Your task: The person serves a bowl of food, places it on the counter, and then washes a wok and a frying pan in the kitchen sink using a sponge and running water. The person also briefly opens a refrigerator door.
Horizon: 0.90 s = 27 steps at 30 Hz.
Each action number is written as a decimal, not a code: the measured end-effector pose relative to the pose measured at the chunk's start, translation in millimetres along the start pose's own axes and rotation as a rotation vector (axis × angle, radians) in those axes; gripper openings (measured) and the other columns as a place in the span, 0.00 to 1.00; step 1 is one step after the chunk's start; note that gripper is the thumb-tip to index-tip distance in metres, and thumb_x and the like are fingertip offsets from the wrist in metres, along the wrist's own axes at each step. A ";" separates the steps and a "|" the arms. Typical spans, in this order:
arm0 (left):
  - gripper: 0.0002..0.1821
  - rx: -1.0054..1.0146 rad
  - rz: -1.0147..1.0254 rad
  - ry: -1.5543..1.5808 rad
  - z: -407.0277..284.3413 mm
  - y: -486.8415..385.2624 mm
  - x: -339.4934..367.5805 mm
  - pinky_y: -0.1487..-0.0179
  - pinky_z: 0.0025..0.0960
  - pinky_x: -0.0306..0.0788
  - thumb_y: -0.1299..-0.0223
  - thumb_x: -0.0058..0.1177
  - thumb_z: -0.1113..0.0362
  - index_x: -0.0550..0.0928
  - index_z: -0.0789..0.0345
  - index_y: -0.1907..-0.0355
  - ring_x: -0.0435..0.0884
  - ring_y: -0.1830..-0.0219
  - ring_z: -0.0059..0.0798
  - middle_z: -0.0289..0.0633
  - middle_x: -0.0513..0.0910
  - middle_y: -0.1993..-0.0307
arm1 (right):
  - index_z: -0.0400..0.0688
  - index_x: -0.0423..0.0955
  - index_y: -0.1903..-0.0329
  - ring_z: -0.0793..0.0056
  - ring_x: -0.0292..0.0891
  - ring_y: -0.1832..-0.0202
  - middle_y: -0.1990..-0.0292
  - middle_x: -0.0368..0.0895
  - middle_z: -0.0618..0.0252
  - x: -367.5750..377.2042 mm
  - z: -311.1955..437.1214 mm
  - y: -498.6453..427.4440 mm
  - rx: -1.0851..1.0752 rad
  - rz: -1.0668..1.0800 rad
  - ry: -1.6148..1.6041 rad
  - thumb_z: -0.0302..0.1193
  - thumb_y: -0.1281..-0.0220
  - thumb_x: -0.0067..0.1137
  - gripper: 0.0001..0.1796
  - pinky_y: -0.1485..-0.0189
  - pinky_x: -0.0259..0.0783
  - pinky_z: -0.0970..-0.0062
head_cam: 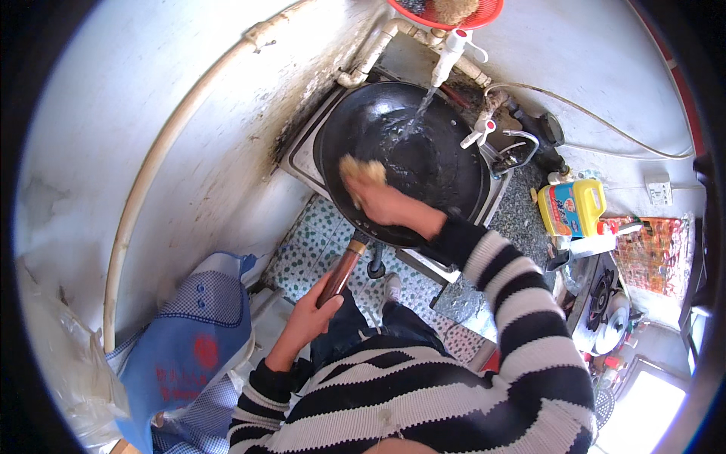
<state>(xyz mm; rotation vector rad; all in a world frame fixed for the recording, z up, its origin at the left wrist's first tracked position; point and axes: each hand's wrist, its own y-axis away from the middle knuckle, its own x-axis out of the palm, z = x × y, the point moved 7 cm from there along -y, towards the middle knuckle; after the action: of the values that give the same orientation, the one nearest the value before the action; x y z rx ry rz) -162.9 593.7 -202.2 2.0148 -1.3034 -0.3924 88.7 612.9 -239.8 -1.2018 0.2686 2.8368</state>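
A large black wok (448, 187) rests over the sink, its inside wet. Water runs into it from a white plastic tap (449, 57) with a red-dotted top. My left hand (313, 311) grips the brown wooden handle (342, 273) of the wok, which points toward my body. Inside the wok, against its near left wall, my right hand (381, 200) presses a tan fibrous scrubber (371, 169). My fingers partly hide the scrubber, and the hand looks slightly blurred.
A second white tap (481, 134) juts close to the wok's right rim. A yellow detergent jug (572, 209) stands on the speckled counter (513, 210). Above the running tap is a red plastic basket (489, 12). A blue apron (198, 340) hangs at left; a gas stove (595, 301) lies far right.
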 end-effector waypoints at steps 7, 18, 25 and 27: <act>0.33 0.041 0.007 -0.007 -0.5 -3.5 -4.3 0.81 0.21 0.63 0.37 0.54 0.62 0.63 0.60 0.29 0.69 0.82 0.15 0.31 0.73 0.74 | 0.47 0.66 0.38 0.47 0.79 0.54 0.58 0.81 0.46 -58.8 -48.1 20.2 0.455 0.056 0.335 0.26 0.44 0.51 0.27 0.54 0.73 0.54; 0.31 0.013 -0.009 -0.008 6.2 -3.0 -2.8 0.82 0.21 0.64 0.36 0.55 0.62 0.65 0.61 0.30 0.69 0.83 0.15 0.33 0.74 0.74 | 0.31 0.58 0.33 0.52 0.63 0.33 0.37 0.66 0.37 -202.4 84.3 43.0 -0.069 -0.820 -0.235 0.28 0.36 0.53 0.31 0.30 0.59 0.67; 0.32 0.020 -0.010 -0.002 2.5 -2.9 -1.7 0.81 0.21 0.64 0.37 0.55 0.62 0.65 0.61 0.30 0.69 0.81 0.16 0.33 0.73 0.74 | 0.37 0.74 0.45 0.73 0.77 0.49 0.53 0.82 0.58 -144.0 -23.4 65.7 0.262 -0.854 -0.424 0.24 0.35 0.53 0.16 0.43 0.70 0.76; 0.32 -0.003 -0.004 0.000 5.0 -0.7 -2.0 0.81 0.21 0.64 0.37 0.55 0.62 0.65 0.61 0.30 0.69 0.81 0.16 0.33 0.73 0.74 | 0.33 0.76 0.49 0.73 0.78 0.52 0.56 0.83 0.58 -168.7 -79.5 114.1 0.578 -1.187 -0.246 0.23 0.33 0.47 0.14 0.45 0.70 0.76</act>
<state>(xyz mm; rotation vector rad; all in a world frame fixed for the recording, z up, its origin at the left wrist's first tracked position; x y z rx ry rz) -166.2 593.8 -206.5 2.0155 -1.2986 -0.3953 249.7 490.3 -157.1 -0.5494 0.2212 1.6565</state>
